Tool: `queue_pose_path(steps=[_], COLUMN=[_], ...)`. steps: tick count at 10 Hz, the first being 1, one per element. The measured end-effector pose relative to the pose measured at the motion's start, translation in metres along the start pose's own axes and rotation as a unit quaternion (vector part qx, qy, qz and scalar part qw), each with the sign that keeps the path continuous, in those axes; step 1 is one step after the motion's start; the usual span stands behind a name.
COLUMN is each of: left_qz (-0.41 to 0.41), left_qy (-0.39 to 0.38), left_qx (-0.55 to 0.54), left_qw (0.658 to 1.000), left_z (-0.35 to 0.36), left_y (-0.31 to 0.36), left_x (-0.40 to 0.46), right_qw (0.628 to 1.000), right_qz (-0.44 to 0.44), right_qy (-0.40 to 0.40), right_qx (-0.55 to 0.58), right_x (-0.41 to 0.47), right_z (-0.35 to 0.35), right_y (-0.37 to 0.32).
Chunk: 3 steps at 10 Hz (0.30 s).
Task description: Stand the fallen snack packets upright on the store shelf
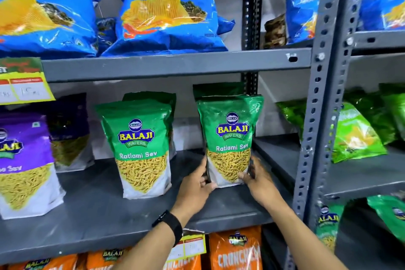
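Note:
A green Balaji Ratlami Sev packet (230,138) stands upright on the grey middle shelf (98,210), near its right end. My left hand (198,184) grips the packet's lower left edge and my right hand (255,178) grips its lower right edge. Another green packet stands close behind it, mostly hidden. A second green Ratlami Sev packet (140,147) stands upright to the left, with one more behind it. A black band sits on my left wrist.
A purple Balaji packet (24,164) stands at the far left, another behind it. Blue Crunchem bags (166,9) fill the upper shelf, orange bags (235,250) the lower one. A perforated grey upright (317,116) bounds the bay; light green bags (355,133) lie on the neighbouring rack.

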<state>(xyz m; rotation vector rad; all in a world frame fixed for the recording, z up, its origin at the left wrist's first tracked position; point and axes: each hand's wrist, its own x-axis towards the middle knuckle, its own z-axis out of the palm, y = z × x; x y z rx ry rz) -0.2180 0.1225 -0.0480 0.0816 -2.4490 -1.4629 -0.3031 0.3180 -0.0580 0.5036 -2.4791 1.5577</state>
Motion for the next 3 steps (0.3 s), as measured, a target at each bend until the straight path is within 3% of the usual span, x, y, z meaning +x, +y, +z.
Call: queue_pose_path(steps=[2, 3], left_qz=[-0.004, -0.001], left_qy=[-0.028, -0.036], left_qx=[-0.011, -0.066], left_qw=[1.0, 0.997], left_z=[-0.005, -0.014], left_y=[0.006, 0.001], left_x=[-0.003, -0.019], right_qw=[1.0, 0.999], right_qz=[0.001, -0.017], right_qy=[-0.014, 0.034], right_qx=[0.001, -0.008], right_x=[-0.002, -0.017], right_z=[-0.001, 0.0], right_y=[0.002, -0.015])
